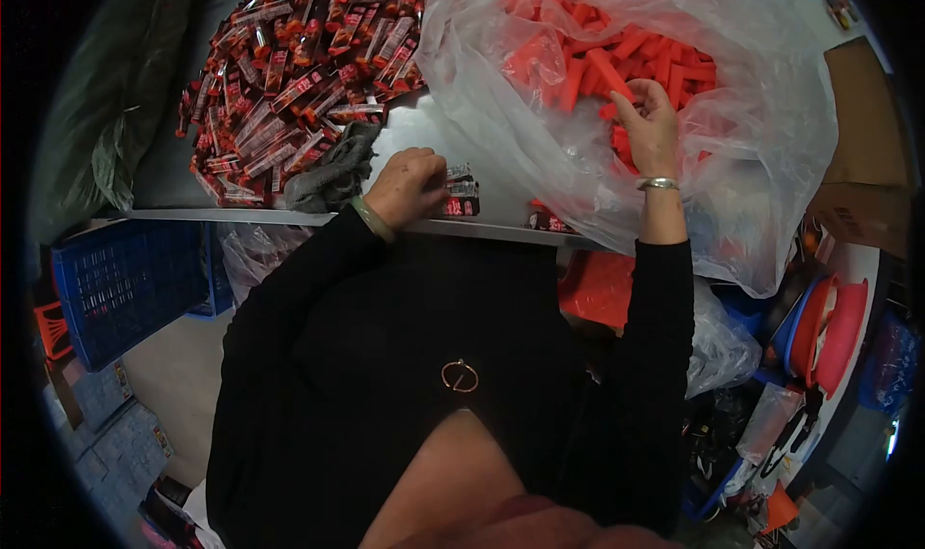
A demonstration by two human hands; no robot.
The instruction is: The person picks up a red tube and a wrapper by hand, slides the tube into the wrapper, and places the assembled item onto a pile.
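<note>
My right hand (651, 130) is over a large clear plastic bag (482, 96), with thumb and fingers closed on one long red plastic piece (607, 75). Many similar red pieces (665, 58) fill the bag around it. My left hand (407, 189) rests at the table's front edge with its fingers curled. Small dark-and-red printed packets (463, 197) lie right against those fingers; whether the fingers grip anything is hidden. Beside the left wrist is a crumpled grey cloth (334, 169).
A big heap of small tubes with red-and-black labels (299, 67) covers the table's left side. More packets (547, 216) lie at the front edge. A blue crate (130, 279) stands lower left, a cardboard box (862, 144) at right, and red basins (838, 337) below it.
</note>
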